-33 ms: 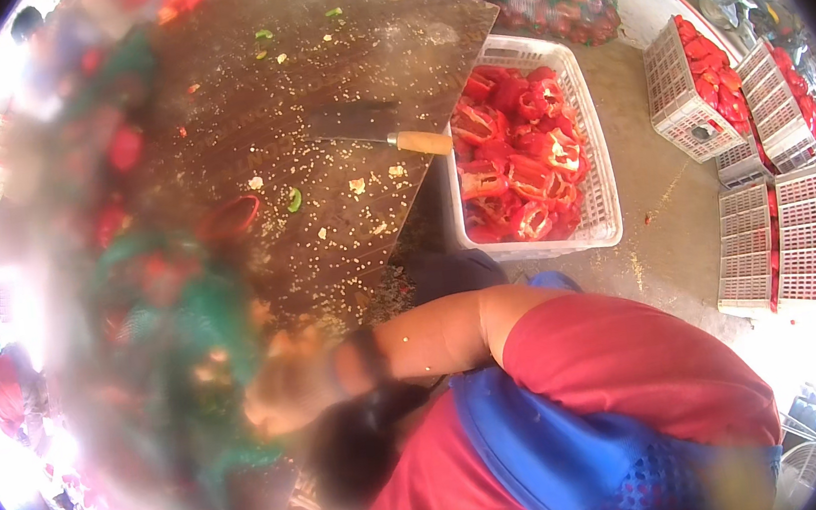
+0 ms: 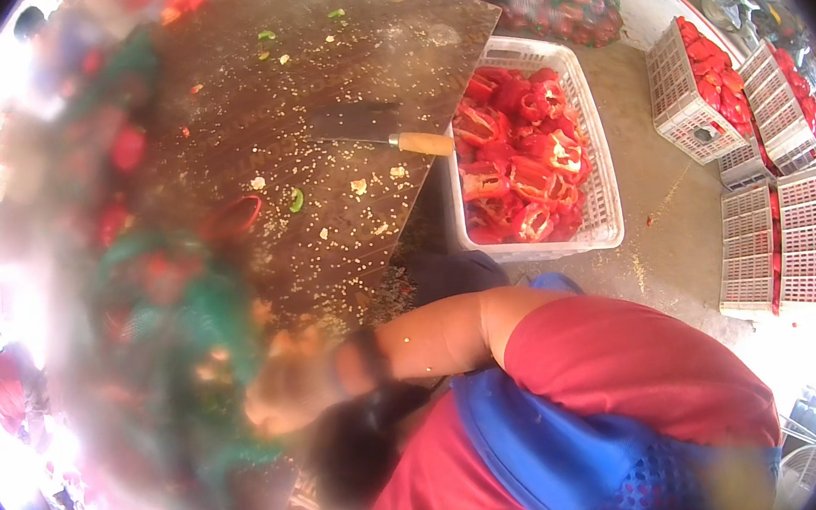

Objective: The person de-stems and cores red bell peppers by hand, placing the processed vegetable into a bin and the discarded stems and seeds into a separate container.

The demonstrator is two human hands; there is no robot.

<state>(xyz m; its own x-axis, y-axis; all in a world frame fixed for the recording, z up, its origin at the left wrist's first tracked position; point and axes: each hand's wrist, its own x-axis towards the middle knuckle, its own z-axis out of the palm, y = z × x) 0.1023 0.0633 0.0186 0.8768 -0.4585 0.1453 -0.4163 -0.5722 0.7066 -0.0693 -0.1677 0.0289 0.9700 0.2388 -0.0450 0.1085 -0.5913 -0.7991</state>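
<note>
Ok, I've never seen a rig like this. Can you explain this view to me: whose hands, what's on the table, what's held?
There's no machine: a person works with bare hands. The view comes from a wide fisheye camera on their head, looking down, so straight edges bend. The right hand is by the green mesh, but blur hides whether it grips anything. I can't make out the left hand clearly. On the table lie a knife, handle toward the edge, and pale bits. Beside it, a white crate holds cut red peppers.
</note>
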